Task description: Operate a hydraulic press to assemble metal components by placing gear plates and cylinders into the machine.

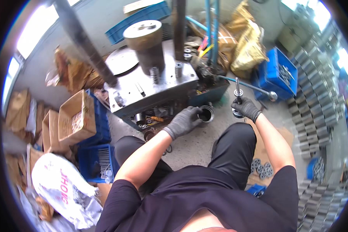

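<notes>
Seated at a low steel press bed point(158, 83), viewed from above. Left hand point(185, 121), in a dark glove, closed over the rim of a short metal sleeve point(207, 113) resting on the concrete floor point(193, 145) just below the front edge of the press bed. Right hand point(245, 109), also gloved, wrapped around a steel mandrel point(237, 94) held upright, its flared base near the floor, to the right of the sleeve and apart from it. Blue crates point(276, 73) and rows of stacked grey rings point(313, 96) toward the right; cardboard boxes point(75, 118) and a white sack point(62, 185) toward the left.

Likely risks: pinched glove fingers between mandrel and sleeve mouth if brought together off-axis; sleeve tipping or rolling, being gripped only at the rim; mandrel slipping through the glove, with weight carried high on a thin shaft.
</notes>
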Available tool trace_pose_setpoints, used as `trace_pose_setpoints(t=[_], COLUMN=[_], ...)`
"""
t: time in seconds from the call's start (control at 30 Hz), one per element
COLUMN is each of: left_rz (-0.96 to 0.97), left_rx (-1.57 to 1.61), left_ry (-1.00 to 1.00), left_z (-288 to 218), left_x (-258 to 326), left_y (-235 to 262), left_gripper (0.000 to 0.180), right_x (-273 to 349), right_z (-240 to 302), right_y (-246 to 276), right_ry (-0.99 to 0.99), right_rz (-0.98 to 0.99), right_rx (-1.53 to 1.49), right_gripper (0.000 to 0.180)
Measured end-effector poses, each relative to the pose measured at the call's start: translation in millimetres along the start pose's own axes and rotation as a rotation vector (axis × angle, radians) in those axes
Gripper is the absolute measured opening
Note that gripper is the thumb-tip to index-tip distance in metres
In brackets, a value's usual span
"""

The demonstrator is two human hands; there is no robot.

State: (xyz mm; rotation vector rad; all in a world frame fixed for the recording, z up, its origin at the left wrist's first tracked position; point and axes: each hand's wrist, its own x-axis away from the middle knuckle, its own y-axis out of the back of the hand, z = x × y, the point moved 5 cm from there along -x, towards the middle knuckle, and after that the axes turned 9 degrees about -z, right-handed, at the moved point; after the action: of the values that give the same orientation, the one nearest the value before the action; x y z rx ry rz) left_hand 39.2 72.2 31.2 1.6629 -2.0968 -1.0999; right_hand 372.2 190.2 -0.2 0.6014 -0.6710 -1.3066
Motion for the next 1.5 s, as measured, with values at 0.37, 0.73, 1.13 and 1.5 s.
trace_pose_setpoints(t=[0.37, 0.73, 1.13, 1.5], left_rz=[-0.497, -0.578, -0.528, -0.523], left_rx=[1.364, 1.346, 1.172, 1.170], left_ry=[0.796, 0.992, 1.063, 0.995], left_z=[33.2, 52.2, 90.0, 104.5], left_x=[33.9, 74.6, 62.9, 55.1], left_y=[-2.1, 13.4, 42.7, 69.8], left_gripper=[0.023, 0.018, 0.026, 0.027], right_x=[100.8, 84.4, 75.6, 76.1], right_z=[273.5, 230.3, 223.0, 223.7], right_y=[44.7, 143.3, 138.4, 134.0], right_ry=[0.780, 0.495, 0.377, 0.442], right_rz=[0.047, -0.138, 0.003, 0.032], right_rx=[0.259, 0.565, 0.630, 0.800], right_gripper=[0.033, 0.032, 0.057, 0.054])
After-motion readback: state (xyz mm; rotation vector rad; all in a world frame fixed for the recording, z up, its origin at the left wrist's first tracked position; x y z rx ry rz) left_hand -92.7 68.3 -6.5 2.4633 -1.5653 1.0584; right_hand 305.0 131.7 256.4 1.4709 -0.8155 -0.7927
